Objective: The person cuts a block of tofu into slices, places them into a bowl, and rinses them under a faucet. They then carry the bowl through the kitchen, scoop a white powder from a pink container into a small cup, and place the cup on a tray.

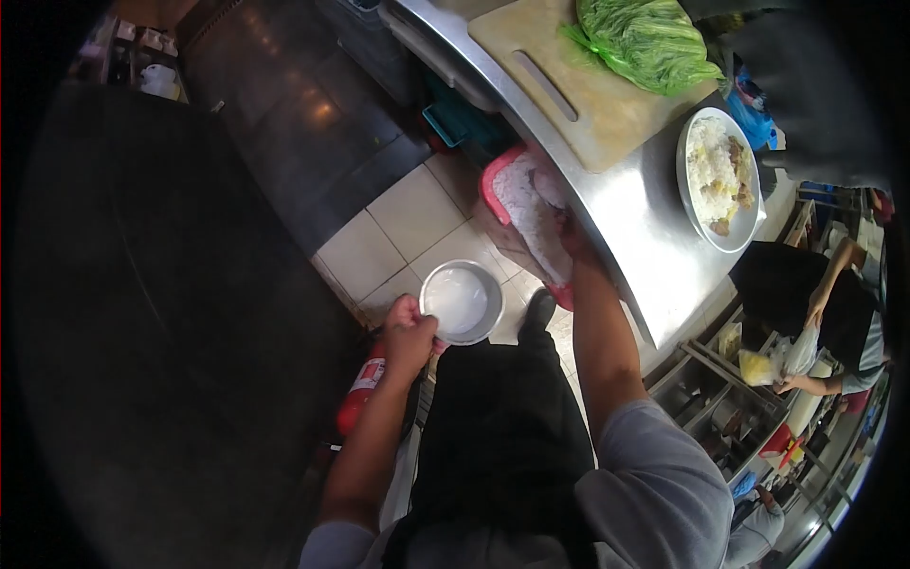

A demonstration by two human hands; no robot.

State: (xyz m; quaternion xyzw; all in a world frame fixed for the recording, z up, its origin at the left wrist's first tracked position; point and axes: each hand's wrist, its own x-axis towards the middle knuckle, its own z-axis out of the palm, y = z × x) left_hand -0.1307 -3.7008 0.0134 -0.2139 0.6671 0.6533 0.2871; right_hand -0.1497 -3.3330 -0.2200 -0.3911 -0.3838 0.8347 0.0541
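Observation:
My left hand (408, 337) is closed at the near left rim of a round metal bowl (462, 302), which is held over the floor in front of my legs. Whitish contents cover the inside of the bowl. My right arm reaches down under the edge of the steel counter. My right hand (573, 237) is at a red-rimmed bin (493, 182) of white powdery or grainy stuff (521, 204). Its fingers are mostly hidden in shadow, and I cannot tell what they hold. A pale rounded shape (549, 187) lies in the bin just beyond that hand.
On the steel counter (621, 223) lie a cutting board (607, 128), bagged leafy greens (654, 47) and a plate of rice and meat (718, 180). A red fire extinguisher (360, 394) stands left of my legs. At right, another person (829, 303) handles plastic bags (782, 360) near shelving.

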